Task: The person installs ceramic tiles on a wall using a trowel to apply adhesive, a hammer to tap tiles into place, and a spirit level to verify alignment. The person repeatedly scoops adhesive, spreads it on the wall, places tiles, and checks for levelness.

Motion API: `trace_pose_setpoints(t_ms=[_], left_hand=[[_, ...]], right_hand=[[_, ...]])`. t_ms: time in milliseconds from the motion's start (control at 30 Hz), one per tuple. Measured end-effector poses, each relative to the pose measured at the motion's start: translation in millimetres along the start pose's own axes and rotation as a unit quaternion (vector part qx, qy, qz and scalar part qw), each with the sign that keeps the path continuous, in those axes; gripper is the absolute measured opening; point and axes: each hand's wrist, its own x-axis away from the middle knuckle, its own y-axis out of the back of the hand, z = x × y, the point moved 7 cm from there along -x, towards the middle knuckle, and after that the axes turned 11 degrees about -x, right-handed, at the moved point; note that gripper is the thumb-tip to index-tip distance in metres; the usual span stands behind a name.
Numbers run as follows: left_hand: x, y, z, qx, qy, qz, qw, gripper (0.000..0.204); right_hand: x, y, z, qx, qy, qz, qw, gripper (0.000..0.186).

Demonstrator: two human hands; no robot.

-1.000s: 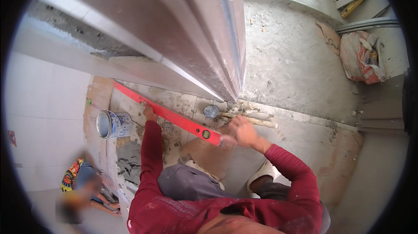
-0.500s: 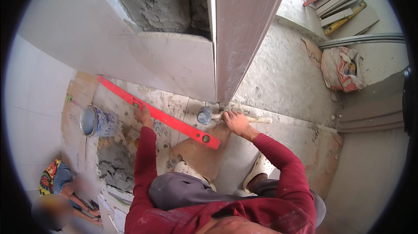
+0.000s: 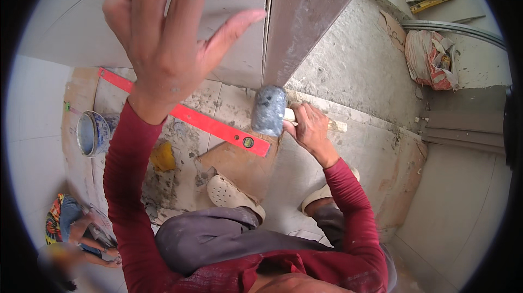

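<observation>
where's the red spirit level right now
In the head view, the red spirit level lies slanted on the floor left of centre, between the left forearm and the mallet in the right hand.

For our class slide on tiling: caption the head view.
Left hand flat against wall tile, right hand gripping rubber mallet.

Single view, head-worn, set above the person and looking steeply down past the chest and knees to the floor [image 3: 348, 146]. Fisheye lens: straight edges bow toward the dark circular rim. The left hand [image 3: 163, 37] is raised close to the lens and fills the upper left. The right hand [image 3: 308, 127] sits lower, near frame centre and farther from the camera. Beyond both hands stands the tiled wall [image 3: 239, 31]. No second view is supplied, so no overlap can be reported.
</observation>
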Motion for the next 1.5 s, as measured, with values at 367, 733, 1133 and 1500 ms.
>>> trace_pose_setpoints(t_ms=[367, 733, 1133, 1500], left_hand=[[5.5, -42.4, 1.7, 0.339, 0.055, -0.308, 0.887, 0.064], [-1.2, -39.4, 1.0, 0.355, 0.048, -0.293, 0.886, 0.065], [-8.1, -17.3, 6.5, 0.094, -0.041, -0.168, 0.981, 0.066], [-19.2, -2.4, -2.0, 0.075, 0.001, -0.044, 0.996, 0.061]], right_hand=[[-13.1, -15.9, 5.3, -0.041, 0.012, -0.119, 0.992, 0.037], [-25.6, -15.7, 0.2, -0.061, 0.011, -0.159, 0.985, 0.041], [-24.2, -15.8, 5.8, -0.058, 0.012, -0.165, 0.984, 0.042], [-23.8, -12.7, 3.4, -0.075, 0.016, -0.173, 0.982, 0.048]])
